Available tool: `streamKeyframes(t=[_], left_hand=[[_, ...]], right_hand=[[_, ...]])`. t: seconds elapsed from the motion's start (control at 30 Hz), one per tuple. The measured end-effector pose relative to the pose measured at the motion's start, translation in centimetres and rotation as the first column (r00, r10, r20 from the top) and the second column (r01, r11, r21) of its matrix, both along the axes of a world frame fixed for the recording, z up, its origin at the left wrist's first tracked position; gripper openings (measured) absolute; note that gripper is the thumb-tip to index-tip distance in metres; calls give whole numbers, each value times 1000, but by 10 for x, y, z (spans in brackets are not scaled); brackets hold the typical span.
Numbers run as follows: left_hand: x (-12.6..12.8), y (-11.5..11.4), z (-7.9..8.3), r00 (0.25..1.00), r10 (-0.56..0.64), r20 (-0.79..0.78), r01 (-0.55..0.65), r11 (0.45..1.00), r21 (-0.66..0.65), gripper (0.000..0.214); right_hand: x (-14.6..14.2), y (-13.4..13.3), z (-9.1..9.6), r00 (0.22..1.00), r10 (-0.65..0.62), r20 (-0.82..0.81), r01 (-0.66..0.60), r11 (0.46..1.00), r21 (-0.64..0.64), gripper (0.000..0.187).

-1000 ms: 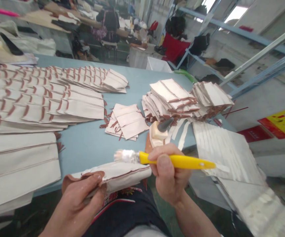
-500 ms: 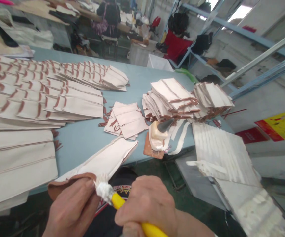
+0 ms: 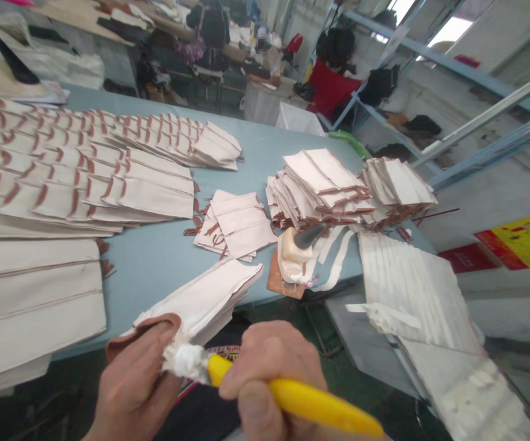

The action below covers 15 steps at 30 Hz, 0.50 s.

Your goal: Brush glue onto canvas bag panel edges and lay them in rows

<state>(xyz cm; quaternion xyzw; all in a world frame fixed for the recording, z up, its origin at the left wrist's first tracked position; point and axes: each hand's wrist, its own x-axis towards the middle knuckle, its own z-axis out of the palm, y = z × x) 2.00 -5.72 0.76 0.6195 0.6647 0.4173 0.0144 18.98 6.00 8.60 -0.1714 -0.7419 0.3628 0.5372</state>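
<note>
My right hand (image 3: 276,373) is closed round the yellow handle of a glue brush (image 3: 324,404). White paste clings to its bristles, which touch or lie close to the edge of the piece beside my left fingers; I cannot tell which. My left hand (image 3: 139,373) grips the near end of a pale panel (image 3: 201,291) with a brown edge, folded back there in a curve. The panel's far end points away to the right, at the table's near edge. Beyond it, a cream plastic bottle (image 3: 292,257) with a black cone nozzle stands on a brown scrap.
Overlapping rows of pale panels (image 3: 150,180) cover the left of the blue table (image 3: 150,260). A small pile (image 3: 242,223) lies mid-table, with taller stacks (image 3: 322,177) behind the bottle. On the right, a whitish-coated board (image 3: 421,288) slopes down; blue metal shelving (image 3: 458,73) stands behind.
The brush handle has swung flatter, its bristles moving slightly left and its rear end coming up into view. The pale panel and my left hand have shifted a little to the right.
</note>
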Motion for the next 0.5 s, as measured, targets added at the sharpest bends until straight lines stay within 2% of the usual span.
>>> streamKeyframes(t=[0.07, 0.13, 0.23, 0.3, 0.37, 0.43, 0.5], left_hand=[[1, 0, 2, 999, 30, -14, -30, 999, -11, 17], [2, 2, 7, 999, 24, -44, -26, 999, -32, 19], [4, 7, 15, 998, 24, -51, -26, 999, -34, 22], [4, 11, 17, 998, 26, -52, -27, 999, -20, 23], [3, 14, 18, 998, 24, -51, -25, 1000, -15, 24], [1, 15, 18, 999, 15, -41, -15, 1000, -7, 22], [-1, 16, 20, 999, 33, 9, -33, 999, -17, 18]], right_hand=[[5, 10, -5, 998, -64, 18, 67, 983, -174, 29], [10, 25, -10, 997, -60, 42, 71, 935, -349, 34], [12, 41, -13, 998, -56, 40, 68, 876, -478, 42], [12, 40, -10, 995, -90, 38, 97, 883, -458, 41], [10, 30, -6, 993, -101, 65, 117, 931, -345, 36], [7, 20, -2, 993, -62, 100, 80, 979, -188, 31], [3, 16, -1, 996, -24, 88, 36, 990, -137, 30]])
